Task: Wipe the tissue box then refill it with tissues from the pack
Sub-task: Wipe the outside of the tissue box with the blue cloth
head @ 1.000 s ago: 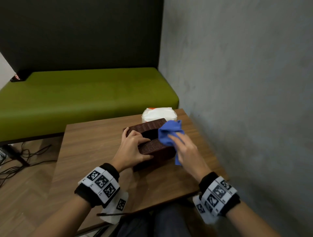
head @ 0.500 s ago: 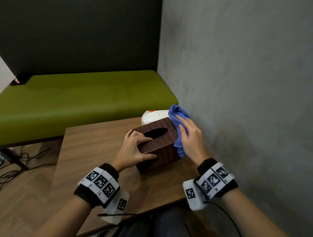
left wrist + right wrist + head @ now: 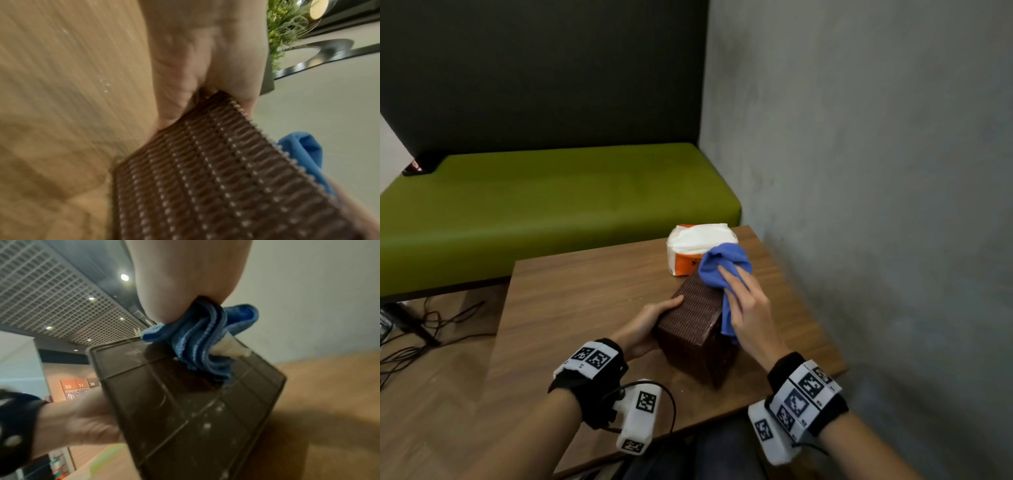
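Note:
A brown woven tissue box [image 3: 695,318] lies tipped on its side on the wooden table [image 3: 585,291], its smooth underside [image 3: 195,410] facing right. My left hand [image 3: 650,322] grips its left side, thumb on the woven face [image 3: 216,186]. My right hand [image 3: 746,308] holds a bunched blue cloth [image 3: 719,270] and presses it against the far upper edge of the underside; folds of the cloth [image 3: 201,340] gather under the palm. The white and orange tissue pack [image 3: 698,243] stands just behind the box. The box's slot is hidden.
A grey wall [image 3: 859,205] runs close along the table's right edge. A green bench [image 3: 551,205] stands behind the table. Cables [image 3: 431,325] lie on the wooden floor at the left. Bare tabletop stretches left of the box.
The box has been turned from upright, slot up, onto its side. My right hand carried the cloth from the top, down the right side, to the underside. My left hand shifted its grip.

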Demonstrator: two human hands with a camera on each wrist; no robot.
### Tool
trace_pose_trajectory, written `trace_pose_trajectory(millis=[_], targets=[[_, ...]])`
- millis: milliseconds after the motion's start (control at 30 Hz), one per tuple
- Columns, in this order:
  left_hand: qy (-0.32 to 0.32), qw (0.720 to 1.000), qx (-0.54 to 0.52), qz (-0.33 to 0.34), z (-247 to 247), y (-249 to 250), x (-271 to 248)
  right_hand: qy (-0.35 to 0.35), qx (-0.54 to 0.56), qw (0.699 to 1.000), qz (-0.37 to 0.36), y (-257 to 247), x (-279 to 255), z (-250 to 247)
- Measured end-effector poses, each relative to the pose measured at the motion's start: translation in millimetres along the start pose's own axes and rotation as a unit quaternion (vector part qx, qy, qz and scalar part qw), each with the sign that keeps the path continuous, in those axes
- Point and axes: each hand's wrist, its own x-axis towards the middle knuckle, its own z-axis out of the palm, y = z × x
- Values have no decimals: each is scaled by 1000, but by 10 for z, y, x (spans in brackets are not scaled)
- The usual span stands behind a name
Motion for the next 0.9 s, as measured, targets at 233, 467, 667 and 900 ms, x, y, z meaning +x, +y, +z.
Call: trace_pose_trajectory(millis=[233, 467, 667, 900], targets=[[72, 970, 216, 83, -23, 198, -24, 24, -7, 1000, 13, -43, -30, 161], [120, 752, 634, 133, 242, 67, -166, 33, 13, 998, 59, -20, -139, 306], [134, 716, 674, 123, 344, 102, -199, 31, 23, 999, 28, -64, -252, 273], [21, 928, 348, 129, 215, 183, -199, 60, 64, 995, 39, -52, 33, 168]])
